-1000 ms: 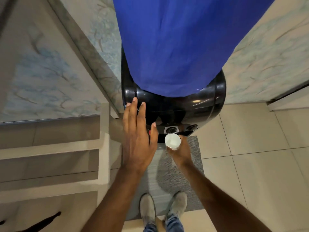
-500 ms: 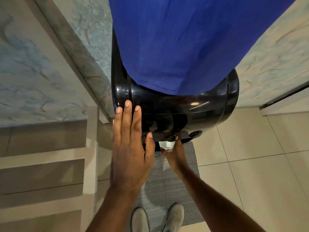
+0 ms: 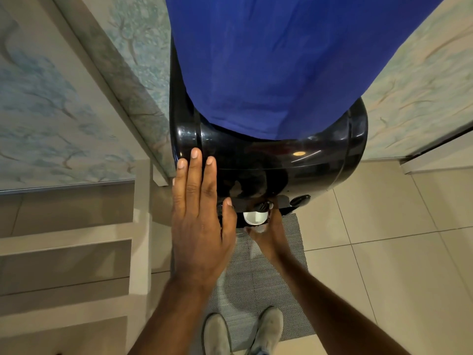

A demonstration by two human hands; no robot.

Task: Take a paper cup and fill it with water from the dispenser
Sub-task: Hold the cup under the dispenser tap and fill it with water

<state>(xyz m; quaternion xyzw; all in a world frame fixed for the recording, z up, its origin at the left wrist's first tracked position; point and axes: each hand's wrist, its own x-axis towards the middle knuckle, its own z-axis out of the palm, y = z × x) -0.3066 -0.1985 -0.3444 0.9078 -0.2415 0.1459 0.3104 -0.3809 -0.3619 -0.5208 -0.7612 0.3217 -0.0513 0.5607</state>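
Observation:
A glossy black water dispenser (image 3: 294, 162) stands in front of me, topped by a bottle under a blue cloth cover (image 3: 281, 60). My right hand (image 3: 268, 233) holds a white paper cup (image 3: 254, 217) under the dispenser's front edge, just below a dark tap (image 3: 262, 206). A second tap (image 3: 299, 200) sticks out to the right. My left hand (image 3: 198, 221) lies flat with fingers straight, its fingertips on the dispenser's left front. Whether water is flowing is hidden by the overhang.
A grey woven mat (image 3: 258, 278) lies on the beige tiled floor (image 3: 384, 252) under my shoes (image 3: 243, 331). Beige steps or shelves (image 3: 66, 252) rise at the left. Blue-patterned walls (image 3: 51, 98) flank the dispenser on both sides.
My right hand has carried the cup forward, in under the tap. My left hand has slid up onto the dispenser's front. My view has moved closer.

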